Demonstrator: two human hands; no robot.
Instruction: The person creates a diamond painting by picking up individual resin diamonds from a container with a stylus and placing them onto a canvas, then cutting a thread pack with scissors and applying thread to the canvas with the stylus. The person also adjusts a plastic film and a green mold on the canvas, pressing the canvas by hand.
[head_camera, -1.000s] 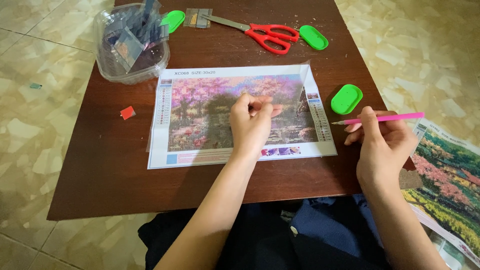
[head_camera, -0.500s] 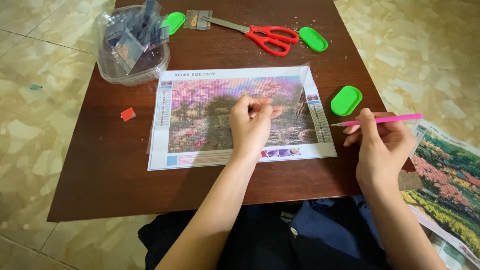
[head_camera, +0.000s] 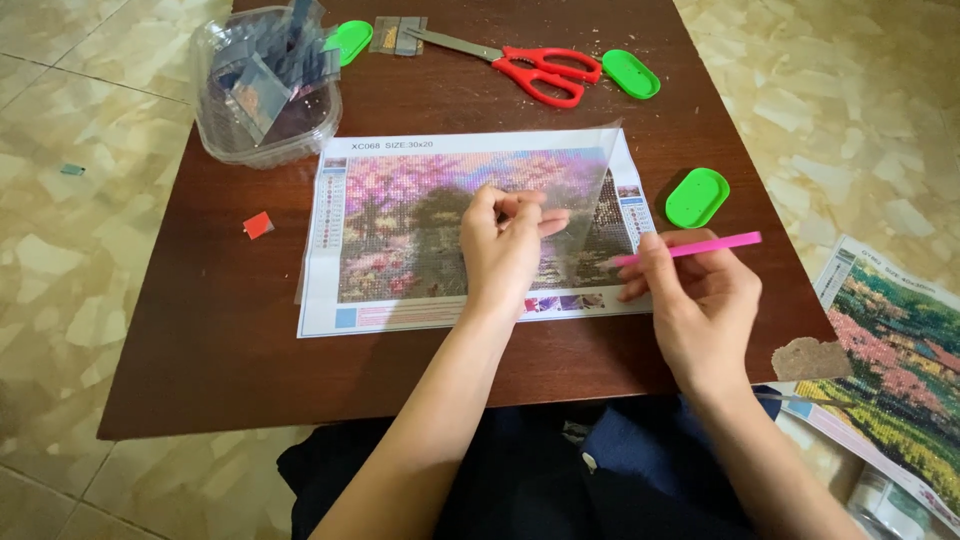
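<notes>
Clear film (head_camera: 585, 200) is pinched up by left hand (head_camera: 505, 250) off canvas (head_camera: 400, 220); pink pen (head_camera: 690, 247), gripped in right hand (head_camera: 700, 310), is pointed left w/ tip at the bared strip.

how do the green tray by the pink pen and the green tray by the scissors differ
The green tray by the pink pen lies right of the canvas, its hollow side showing; the green tray by the scissors lies at the table's far edge, looking flatter and tilted the other way. Both are small, bright green ovals, untouched by either hand.

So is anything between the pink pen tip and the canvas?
The clear film, lifted by the left hand, stands beside the pink pen in the right hand; whether it covers the canvas under the tip is unclear.
</notes>
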